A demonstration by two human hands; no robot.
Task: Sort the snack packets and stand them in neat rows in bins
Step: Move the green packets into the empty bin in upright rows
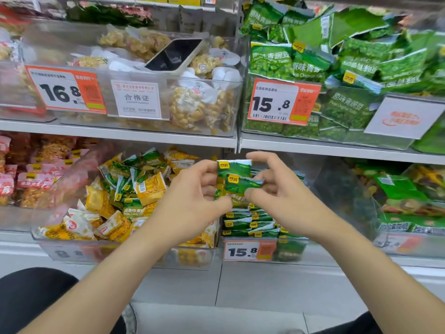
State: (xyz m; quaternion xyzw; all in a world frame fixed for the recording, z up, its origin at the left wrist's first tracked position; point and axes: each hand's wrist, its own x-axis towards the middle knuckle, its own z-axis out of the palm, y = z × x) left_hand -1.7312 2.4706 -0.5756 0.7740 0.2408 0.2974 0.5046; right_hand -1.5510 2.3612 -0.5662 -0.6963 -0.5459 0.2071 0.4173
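Pinching stacked green pea packets from both sides, left hand and right hand at frame centre, apparently squaring them above the bin of green rows for standing.

You've got green pkts w/ yellow logo tags; left bin's pkts yellow; price tags orange & white.
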